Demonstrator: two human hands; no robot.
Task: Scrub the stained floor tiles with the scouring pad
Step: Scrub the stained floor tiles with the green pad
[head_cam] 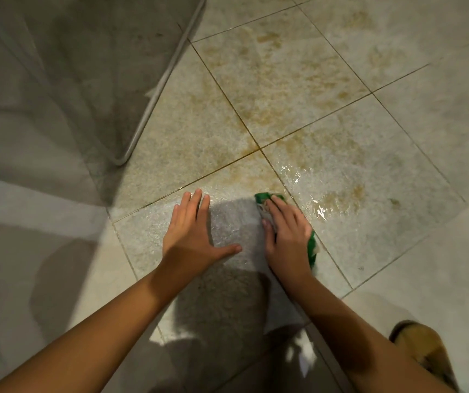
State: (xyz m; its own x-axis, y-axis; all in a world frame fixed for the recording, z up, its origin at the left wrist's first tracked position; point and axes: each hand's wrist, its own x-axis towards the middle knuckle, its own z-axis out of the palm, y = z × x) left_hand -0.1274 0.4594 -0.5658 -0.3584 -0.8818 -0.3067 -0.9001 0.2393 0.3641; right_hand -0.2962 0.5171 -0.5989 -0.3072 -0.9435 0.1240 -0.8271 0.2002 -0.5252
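Note:
My right hand (285,236) presses flat on a green scouring pad (311,248), whose edges show past my fingertips and beside my wrist. The pad lies on a wet, pale floor tile (227,222) near a grout line. My left hand (192,236) rests flat on the same tile, fingers spread, holding nothing. Brown-yellow stains (278,89) cover the tiles beyond my hands, thickest around the grout crossing. A shiny film of water (312,194) sits just right of the pad.
A grey metal-framed panel (154,92) with a rounded corner stands on the floor at the upper left. A raised pale ledge (29,222) runs along the left. A brown slipper (423,350) is at the bottom right.

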